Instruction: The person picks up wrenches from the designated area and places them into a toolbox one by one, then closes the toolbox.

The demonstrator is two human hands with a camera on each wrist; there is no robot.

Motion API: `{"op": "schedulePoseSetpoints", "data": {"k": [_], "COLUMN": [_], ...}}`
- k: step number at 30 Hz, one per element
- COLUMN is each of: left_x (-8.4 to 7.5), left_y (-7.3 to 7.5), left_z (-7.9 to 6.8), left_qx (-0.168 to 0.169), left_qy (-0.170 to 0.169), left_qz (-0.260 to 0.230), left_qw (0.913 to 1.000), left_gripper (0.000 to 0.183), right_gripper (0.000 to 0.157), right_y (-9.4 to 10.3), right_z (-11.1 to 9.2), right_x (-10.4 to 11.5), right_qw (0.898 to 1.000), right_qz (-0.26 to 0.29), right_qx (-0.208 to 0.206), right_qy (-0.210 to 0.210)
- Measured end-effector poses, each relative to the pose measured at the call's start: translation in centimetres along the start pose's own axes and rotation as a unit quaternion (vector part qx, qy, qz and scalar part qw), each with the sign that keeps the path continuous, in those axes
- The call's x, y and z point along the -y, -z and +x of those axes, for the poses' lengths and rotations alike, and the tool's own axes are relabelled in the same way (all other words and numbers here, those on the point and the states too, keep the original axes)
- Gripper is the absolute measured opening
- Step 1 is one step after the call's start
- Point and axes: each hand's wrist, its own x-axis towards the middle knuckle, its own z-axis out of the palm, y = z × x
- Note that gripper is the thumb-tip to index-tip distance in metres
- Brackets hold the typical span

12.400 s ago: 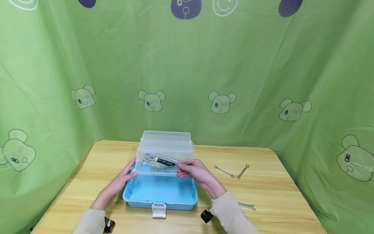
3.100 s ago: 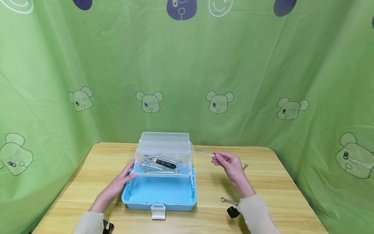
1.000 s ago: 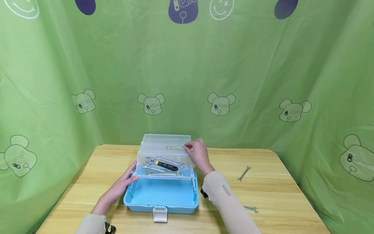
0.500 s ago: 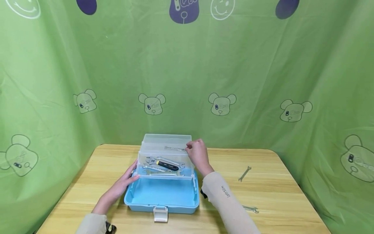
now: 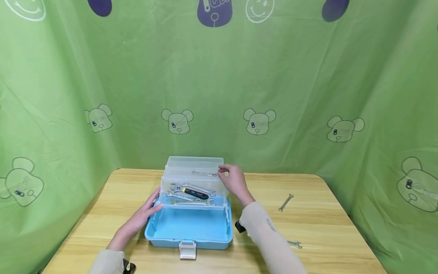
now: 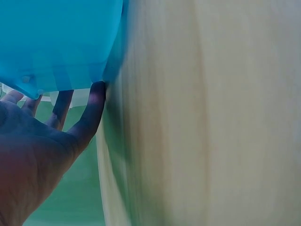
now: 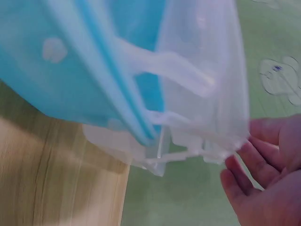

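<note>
A blue toolbox [image 5: 188, 243] stands unlatched on the table, its translucent stepped trays raised behind the blue base. My left hand [image 5: 142, 215] rests against its left side, thumb at the front tray's corner. In the left wrist view, the fingers [image 6: 89, 113] spread along the blue wall. A small silver wrench [image 5: 204, 174] lies in the tray behind the front one. Just right of it is my right hand [image 5: 234, 182], fingers loosely bent. The right wrist view shows these fingers [image 7: 256, 165] beside the tray's end, holding nothing visible. The front tray holds several wrenches [image 5: 191, 203] and a black-and-yellow-handled tool [image 5: 195, 193].
Two more wrenches lie on the wooden table [image 5: 325, 228] to the right: one double-ended wrench [image 5: 285, 203] and another wrench [image 5: 295, 244] partly under my right sleeve. A white latch [image 5: 187, 251] hangs at the toolbox front. A green curtain [image 5: 219, 76] surrounds the table.
The right hand brought the small wrench from the table's right to the rear tray, let it go there, and has drawn slightly right. The left hand stays on the toolbox.
</note>
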Motion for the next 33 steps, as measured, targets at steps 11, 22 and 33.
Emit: {"op": "schedulePoseSetpoints", "data": {"k": [11, 22, 33], "left_x": [0.1, 0.1, -0.4], "left_y": [0.1, -0.1, 0.0], "left_z": [0.0, -0.1, -0.3], "left_qx": [0.000, 0.004, 0.004], "left_qy": [-0.008, -0.001, -0.003], "left_qz": [0.003, 0.012, 0.008], "left_qw": [1.0000, 0.9999, 1.0000], "left_gripper": [0.079, 0.080, 0.079], "right_gripper": [0.044, 0.048, 0.065], "right_y": [6.6, 14.4, 15.8], "right_z": [-3.0, -7.0, -9.1], "right_x": [-4.9, -16.1, -20.3], "right_qw": [0.991, 0.990, 0.970], "right_qz": [0.089, 0.025, 0.037], "right_qx": [0.076, 0.044, 0.066], "right_qy": [-0.066, -0.129, -0.232]}}
